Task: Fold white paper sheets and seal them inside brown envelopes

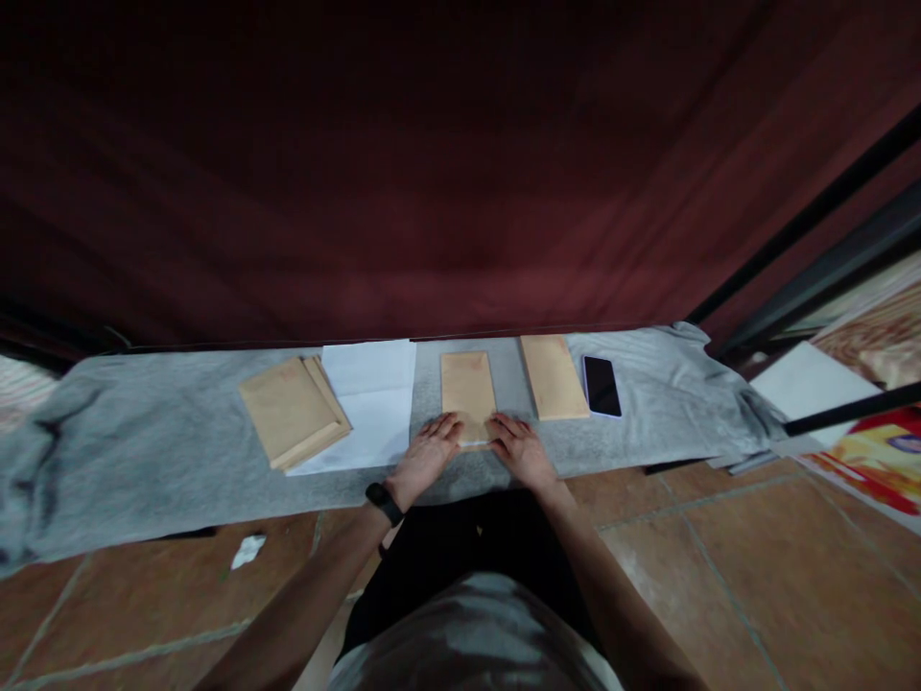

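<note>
A tan paper envelope [467, 384] lies upright in front of me on a grey cloth. My left hand [433, 443] is at its lower left corner, fingers bent together on the edge. At the lower right corner, my right hand [519, 446] holds the other edge in the same way. Between the hands a narrow white strip shows along the envelope's bottom end; whether it is paper or a flap lining I cannot tell. The thumbs are partly hidden.
To the left, several tan envelopes [288, 408] lie fanned, partly over white paper sheets [378, 403]. A neat stack of envelopes [555, 379] sits right of my hands, beside a dark-screened phone [602, 387]. A dark red curtain [460, 211] hangs behind the cloth-covered bench [179, 432].
</note>
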Demonstrator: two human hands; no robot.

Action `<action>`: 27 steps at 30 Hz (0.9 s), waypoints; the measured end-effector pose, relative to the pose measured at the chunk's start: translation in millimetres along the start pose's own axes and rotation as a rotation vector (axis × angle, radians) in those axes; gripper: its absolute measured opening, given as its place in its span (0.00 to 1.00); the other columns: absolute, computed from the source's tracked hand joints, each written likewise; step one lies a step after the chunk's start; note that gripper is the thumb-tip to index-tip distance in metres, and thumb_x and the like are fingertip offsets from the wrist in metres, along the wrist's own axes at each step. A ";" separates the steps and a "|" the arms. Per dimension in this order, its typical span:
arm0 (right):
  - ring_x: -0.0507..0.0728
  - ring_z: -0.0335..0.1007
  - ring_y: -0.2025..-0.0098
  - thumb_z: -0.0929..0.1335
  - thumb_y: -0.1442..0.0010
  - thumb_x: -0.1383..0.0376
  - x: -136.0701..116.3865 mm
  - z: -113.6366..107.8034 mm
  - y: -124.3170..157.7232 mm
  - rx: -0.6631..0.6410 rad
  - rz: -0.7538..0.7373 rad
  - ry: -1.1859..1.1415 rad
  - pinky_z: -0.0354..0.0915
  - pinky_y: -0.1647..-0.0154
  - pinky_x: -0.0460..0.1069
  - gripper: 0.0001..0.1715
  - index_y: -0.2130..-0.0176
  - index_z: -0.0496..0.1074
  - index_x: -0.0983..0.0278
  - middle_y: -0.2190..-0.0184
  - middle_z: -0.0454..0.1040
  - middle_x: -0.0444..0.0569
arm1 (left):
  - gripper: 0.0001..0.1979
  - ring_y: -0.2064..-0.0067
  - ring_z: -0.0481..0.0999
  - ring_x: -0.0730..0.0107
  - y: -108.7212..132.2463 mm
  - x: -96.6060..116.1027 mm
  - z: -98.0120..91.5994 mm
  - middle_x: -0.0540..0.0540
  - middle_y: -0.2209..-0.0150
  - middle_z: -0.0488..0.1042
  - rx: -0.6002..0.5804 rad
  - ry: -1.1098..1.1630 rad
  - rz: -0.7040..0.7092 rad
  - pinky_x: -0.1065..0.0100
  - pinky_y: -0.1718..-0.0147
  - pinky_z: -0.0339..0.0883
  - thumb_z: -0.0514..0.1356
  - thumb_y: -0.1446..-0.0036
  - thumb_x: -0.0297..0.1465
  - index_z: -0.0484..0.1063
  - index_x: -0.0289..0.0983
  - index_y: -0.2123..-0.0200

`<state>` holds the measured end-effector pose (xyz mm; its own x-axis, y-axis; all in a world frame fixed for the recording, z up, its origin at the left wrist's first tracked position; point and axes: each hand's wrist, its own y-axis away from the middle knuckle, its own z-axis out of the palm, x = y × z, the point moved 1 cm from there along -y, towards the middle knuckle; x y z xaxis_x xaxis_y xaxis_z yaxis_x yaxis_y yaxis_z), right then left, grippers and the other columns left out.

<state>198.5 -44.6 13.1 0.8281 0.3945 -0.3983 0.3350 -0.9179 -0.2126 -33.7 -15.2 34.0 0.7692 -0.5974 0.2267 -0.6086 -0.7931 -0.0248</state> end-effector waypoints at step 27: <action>0.60 0.68 0.43 0.64 0.32 0.61 2.8 8.6 1.3 0.113 0.057 -0.088 0.60 0.42 0.58 0.19 0.42 0.71 0.57 0.41 0.72 0.49 | 0.17 0.36 0.64 0.58 -32.4 10.4 0.2 0.37 0.39 0.68 0.143 -0.004 0.018 0.53 0.36 0.56 0.49 0.32 0.30 0.70 0.35 0.45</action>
<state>197.4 -44.3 4.0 0.8003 0.3482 -0.4882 0.2312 -0.9304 -0.2845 -5.9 4.3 36.9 0.7593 -0.6119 0.2214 -0.5886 -0.7909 -0.1673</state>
